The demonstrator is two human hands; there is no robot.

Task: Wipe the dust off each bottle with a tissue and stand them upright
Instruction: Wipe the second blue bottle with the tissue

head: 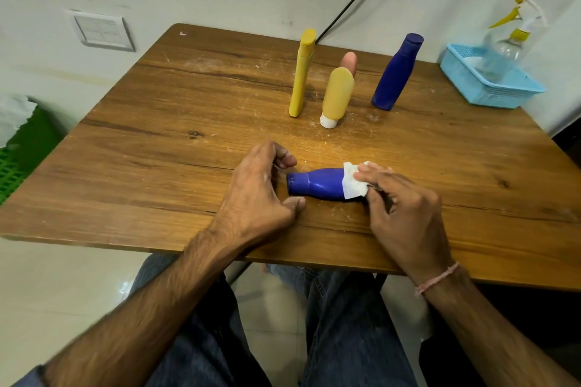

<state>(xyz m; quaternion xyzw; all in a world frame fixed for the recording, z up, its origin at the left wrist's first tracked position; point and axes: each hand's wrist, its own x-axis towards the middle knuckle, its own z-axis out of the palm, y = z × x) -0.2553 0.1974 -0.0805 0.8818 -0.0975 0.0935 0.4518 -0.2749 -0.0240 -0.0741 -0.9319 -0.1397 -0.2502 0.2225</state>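
While the small blue bottle lies on its side near the front edge of the worktop, cap pointing toward nine o'clock, the person works on it from both ends. The right hand pinches a folded white tissue and presses it on the bottle's base end, at three o'clock of the cap; the flat posture probably lets the tissue run along the whole body. The left hand is curled loosely around the cap end, thumb and fingertips near it, apparently to stop it rolling; whether they actually touch the cap cannot be told.

At twelve o'clock from the hands, four bottles stand upright, seemingly set back out of the wiping space: a tall yellow bottle, a squat yellow tube resting on its white cap, a pinkish bottle mostly hidden behind it, and a large blue bottle. So five bottles in all, one still lying down.

At two o'clock, one light-blue basket holds one clear spray bottle. One tissue is in use.
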